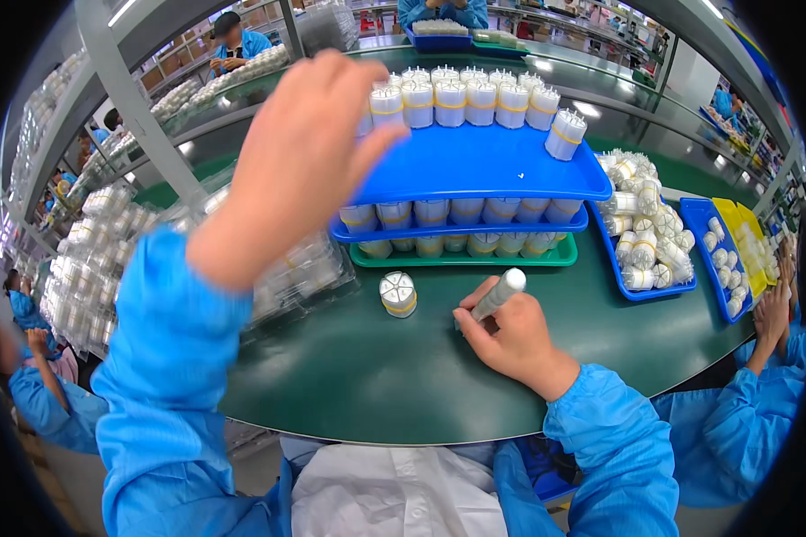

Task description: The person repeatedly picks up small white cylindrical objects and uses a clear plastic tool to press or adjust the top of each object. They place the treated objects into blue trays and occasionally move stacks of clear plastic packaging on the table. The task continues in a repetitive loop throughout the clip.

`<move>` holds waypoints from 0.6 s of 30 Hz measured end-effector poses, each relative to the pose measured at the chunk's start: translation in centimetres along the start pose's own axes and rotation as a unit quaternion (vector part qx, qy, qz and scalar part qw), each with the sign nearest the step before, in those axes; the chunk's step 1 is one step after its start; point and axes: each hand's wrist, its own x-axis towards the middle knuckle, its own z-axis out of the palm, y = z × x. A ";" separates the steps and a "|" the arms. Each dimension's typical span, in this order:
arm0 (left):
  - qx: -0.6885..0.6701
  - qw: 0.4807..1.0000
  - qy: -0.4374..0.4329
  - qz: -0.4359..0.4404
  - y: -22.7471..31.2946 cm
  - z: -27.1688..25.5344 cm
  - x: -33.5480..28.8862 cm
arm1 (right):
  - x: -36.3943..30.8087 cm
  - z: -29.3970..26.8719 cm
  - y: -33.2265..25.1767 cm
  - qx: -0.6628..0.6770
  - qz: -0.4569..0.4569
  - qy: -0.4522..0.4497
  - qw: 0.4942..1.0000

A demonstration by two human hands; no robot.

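Left hand (300,148) blurred at upper left, fingers parted and seemingly empty, I'm gripping a slanted marker (501,295) in my right hand (524,338), the one nearer the upright white bundle (398,295) standing left of its fingertips, mid-frame.

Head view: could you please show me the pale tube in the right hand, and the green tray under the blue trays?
Pale tube (499,295), head view: middle of its side.
Green tray (463,262), head view: its front wall.
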 end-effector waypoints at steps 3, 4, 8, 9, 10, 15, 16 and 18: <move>0.061 0.995 -0.068 -0.045 -7.7 4.6 2.3 | 0.5 0.3 -0.2 0.001 -0.020 -0.003 1.000; 0.059 0.992 -0.093 -0.053 -9.0 6.2 2.4 | 0.5 0.3 -0.1 -0.004 -0.023 -0.003 1.000; 0.061 0.985 -0.158 -0.040 -10.8 10.1 1.9 | 0.5 0.1 -0.1 -0.010 -0.026 -0.006 1.000; 0.060 0.984 -0.160 -0.042 -10.3 10.1 2.0 | 0.4 0.1 -0.1 -0.019 -0.029 -0.005 0.999; 0.060 0.984 -0.163 -0.045 -9.8 10.0 2.2 | 0.3 0.0 -0.1 -0.027 -0.033 -0.004 0.999; 0.070 0.985 -0.153 -0.033 -8.5 10.7 1.9 | 0.2 0.1 0.2 -0.045 -0.046 -0.006 0.998; 0.066 0.986 -0.152 -0.036 -8.2 10.5 1.9 | 0.2 0.1 0.2 -0.044 -0.048 -0.004 0.998; 0.062 0.987 -0.142 -0.030 -8.1 10.4 1.6 | 0.3 0.1 0.1 -0.039 -0.041 0.002 0.998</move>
